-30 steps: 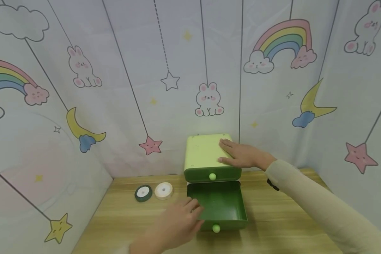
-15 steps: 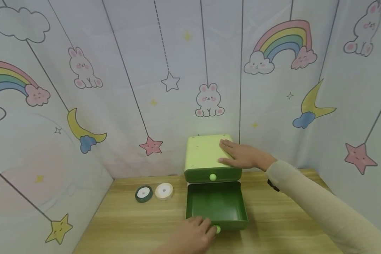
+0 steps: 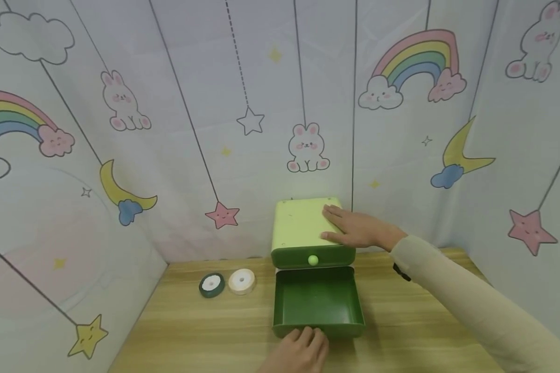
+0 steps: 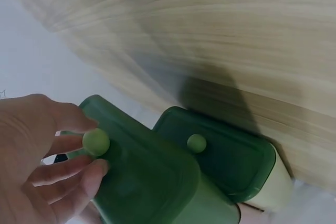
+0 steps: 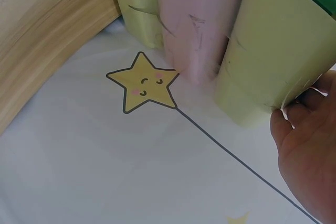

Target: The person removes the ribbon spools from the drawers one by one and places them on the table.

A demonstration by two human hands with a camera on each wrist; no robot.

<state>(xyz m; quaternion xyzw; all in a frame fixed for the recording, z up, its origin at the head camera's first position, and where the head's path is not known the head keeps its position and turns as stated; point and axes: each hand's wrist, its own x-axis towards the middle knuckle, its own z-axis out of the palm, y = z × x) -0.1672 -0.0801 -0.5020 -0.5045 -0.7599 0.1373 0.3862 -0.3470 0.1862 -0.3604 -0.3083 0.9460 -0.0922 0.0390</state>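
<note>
A small chest of drawers (image 3: 301, 223) has a yellow-green top and dark green drawer fronts. Its middle drawer (image 3: 317, 300) is pulled out, and bare green floor shows inside. At that drawer's front is my left hand (image 3: 301, 352), hiding the knob from the head view. The left wrist view shows the light green knob (image 4: 96, 141) between its thumb and curled fingers. My right hand (image 3: 359, 228) rests on the chest's top at the right edge, fingers extended. The bottom drawer (image 4: 220, 153) is pushed in, as is the top drawer (image 3: 291, 257).
Left of the chest, a dark green ribbon roll (image 3: 212, 285) and a cream ribbon roll (image 3: 241, 281) lie side by side on the wooden table (image 3: 191, 331). A printed cloth (image 3: 182, 129) hangs close behind the chest and along both sides.
My left hand has moved right and down from the drawer's left front corner to its knob, where the fingers have closed. The right hand and the drawer have stayed put.
</note>
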